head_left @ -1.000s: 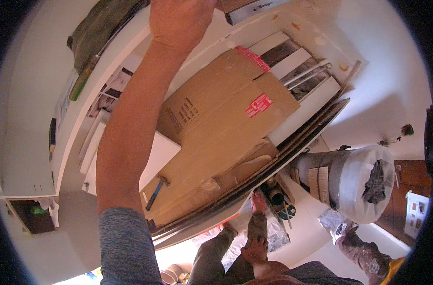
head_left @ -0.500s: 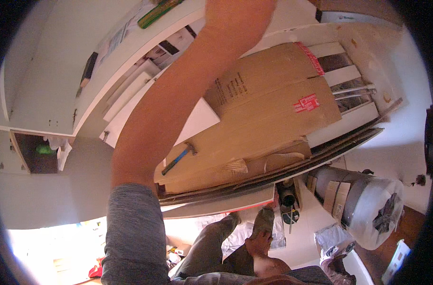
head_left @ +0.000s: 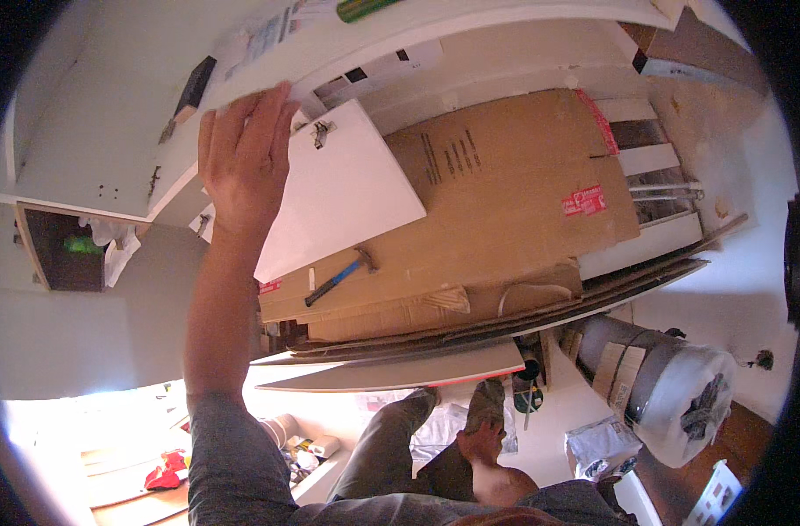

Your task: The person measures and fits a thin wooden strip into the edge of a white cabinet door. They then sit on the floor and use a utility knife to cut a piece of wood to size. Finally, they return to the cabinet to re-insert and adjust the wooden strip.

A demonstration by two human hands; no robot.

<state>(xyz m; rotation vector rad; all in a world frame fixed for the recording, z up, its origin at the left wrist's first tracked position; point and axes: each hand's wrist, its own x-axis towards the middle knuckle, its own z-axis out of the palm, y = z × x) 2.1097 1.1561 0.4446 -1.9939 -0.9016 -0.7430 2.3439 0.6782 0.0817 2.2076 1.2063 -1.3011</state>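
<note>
My left hand (head_left: 245,162) is raised at the left. Its stretched fingers lie along the front edge of a white cabinet panel (head_left: 470,19), and no tool shows in it. Below and to its right, a white cabinet door (head_left: 343,188) with a metal hinge (head_left: 320,134) lies on brown cardboard (head_left: 523,193). A claw hammer (head_left: 340,279) with a blue and black handle rests on the cardboard beside the door. Lower down, my right hand (head_left: 481,441) rests on my leg, fingers draped loosely and partly in shadow.
A green-handled tool (head_left: 367,9) lies on the white surface at the top, with a dark block (head_left: 195,88) to its left. Stacked boards (head_left: 400,375) line the cardboard's near side. A plastic-wrapped roll (head_left: 672,390) stands at right. An open compartment (head_left: 75,250) holds bags.
My left arm has drawn back from the top of the view, bringing the hand into sight at the panel's edge and uncovering the white door. My right hand has stayed on my leg.
</note>
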